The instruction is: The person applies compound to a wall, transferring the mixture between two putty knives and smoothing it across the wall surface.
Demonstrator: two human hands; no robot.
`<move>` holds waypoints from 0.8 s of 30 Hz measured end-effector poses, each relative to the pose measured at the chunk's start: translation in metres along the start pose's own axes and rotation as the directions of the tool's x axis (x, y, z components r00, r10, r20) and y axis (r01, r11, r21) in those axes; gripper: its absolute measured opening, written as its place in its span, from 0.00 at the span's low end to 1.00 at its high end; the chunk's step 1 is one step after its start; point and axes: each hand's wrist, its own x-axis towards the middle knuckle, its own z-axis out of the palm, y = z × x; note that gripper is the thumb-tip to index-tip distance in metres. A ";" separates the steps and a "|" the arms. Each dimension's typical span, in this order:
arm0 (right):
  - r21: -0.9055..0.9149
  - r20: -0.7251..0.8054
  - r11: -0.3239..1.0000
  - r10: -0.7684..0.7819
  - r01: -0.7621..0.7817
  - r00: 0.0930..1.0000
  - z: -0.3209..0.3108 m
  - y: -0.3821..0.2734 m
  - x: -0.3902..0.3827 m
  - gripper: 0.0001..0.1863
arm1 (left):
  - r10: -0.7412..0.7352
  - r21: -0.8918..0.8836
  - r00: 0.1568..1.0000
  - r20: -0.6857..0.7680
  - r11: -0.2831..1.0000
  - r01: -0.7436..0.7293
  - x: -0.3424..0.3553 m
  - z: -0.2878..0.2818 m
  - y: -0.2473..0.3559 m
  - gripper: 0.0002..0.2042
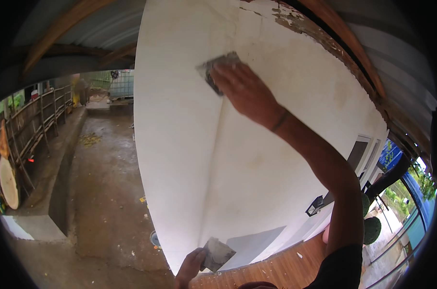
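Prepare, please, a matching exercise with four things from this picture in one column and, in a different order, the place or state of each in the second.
1. Right hand
2. Left hand
3. Lantern
4. Oval wooden slab

A. Dark-framed, right of the picture's centre
B. Holding a flat plate with whitish paste, low in the picture
C. Upright near the picture's left edge
D. Holding a flat tool at the white wall

Pairs: 1-D, 2-B, 3-A, 4-C
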 end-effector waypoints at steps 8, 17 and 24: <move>0.231 -0.075 0.956 0.202 -0.180 0.977 -0.036 0.014 -0.017 0.24 | 0.011 0.101 0.998 -0.054 0.995 -0.005 -0.014 -0.001 0.009 0.14; -0.097 -0.159 0.993 0.050 -0.066 0.986 0.020 0.047 0.015 0.20 | 0.025 0.047 0.999 -0.045 0.999 -0.023 -0.020 0.010 0.019 0.13; 0.089 0.016 0.996 -0.017 0.015 1.000 0.004 -0.026 -0.037 0.23 | 0.020 0.141 0.991 -0.135 0.990 -0.001 -0.030 -0.003 0.015 0.14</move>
